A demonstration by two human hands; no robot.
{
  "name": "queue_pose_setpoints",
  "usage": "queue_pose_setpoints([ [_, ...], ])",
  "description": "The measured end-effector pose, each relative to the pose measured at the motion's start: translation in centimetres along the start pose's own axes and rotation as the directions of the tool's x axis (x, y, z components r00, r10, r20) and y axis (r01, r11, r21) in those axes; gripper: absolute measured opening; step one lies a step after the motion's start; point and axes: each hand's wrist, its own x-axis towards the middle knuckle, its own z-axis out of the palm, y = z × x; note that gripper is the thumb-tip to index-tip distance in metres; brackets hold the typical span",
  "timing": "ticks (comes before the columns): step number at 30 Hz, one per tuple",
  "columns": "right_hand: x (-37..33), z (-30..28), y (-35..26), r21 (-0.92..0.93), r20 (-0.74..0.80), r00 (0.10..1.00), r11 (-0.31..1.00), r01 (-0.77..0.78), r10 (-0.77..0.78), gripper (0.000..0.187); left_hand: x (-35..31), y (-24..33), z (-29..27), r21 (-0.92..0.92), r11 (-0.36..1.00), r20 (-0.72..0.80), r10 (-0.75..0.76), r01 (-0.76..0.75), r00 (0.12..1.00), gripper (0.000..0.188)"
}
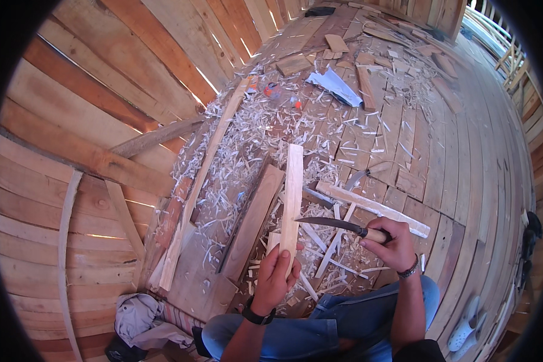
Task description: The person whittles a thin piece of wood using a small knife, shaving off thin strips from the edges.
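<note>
My left hand (276, 279) is closed round the lower end of a pale wooden stick (293, 187), which stands up and leans slightly away from me. In my right hand (393, 245) is a knife (332, 222) with a dark curved blade and a light wooden handle. Its blade points left, and the tip meets or overlaps the stick's right edge; whether it touches cannot be told. Behind the stick lies a thick brown wooden block (256, 220). Another pale squared stick (374, 208) rests on the floor beyond the knife.
Curled wood shavings (247, 151) cover much of the plank floor (464, 181). A sickle-like curved blade (359, 177) lies past the knife. A long plank (208, 163) runs along the left wall. Offcuts and a white-blue sheet (335, 86) lie farther off. Light clogs (463, 332) stand at lower right.
</note>
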Motion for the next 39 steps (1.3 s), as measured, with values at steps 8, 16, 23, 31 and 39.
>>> queue_pose_setpoints([
  [8,0.0,0.6,-0.5,-0.051,-0.017,0.999,0.998,0.043,-0.044,0.028,0.1,-0.2,0.0,0.004,1.0,-0.009,-0.018,0.018,1.0,0.037],
  [16,0.0,0.7,-2.1,-0.363,-0.024,0.989,0.923,0.127,-0.146,0.028,0.5,-0.9,0.2,0.071,0.997,-0.046,0.04,-0.037,0.998,0.034],
  [23,0.0,1.9,-2.5,-0.564,0.085,0.986,0.809,0.165,-0.142,0.025,0.7,-1.6,-0.3,0.307,0.945,-0.125,0.16,-0.116,0.979,0.028],
  [31,-2.5,6.4,-3.0,-0.182,0.198,0.953,0.964,-0.193,0.228,0.029,1.2,-2.3,0.5,0.655,0.739,-0.225,0.391,-0.159,0.892,0.025],
  [39,-3.9,6.0,-2.4,0.365,0.536,0.684,0.595,-0.716,0.494,0.042,2.9,-5.0,0.6,0.851,0.492,-0.166,0.583,-0.183,0.795,0.03],
])
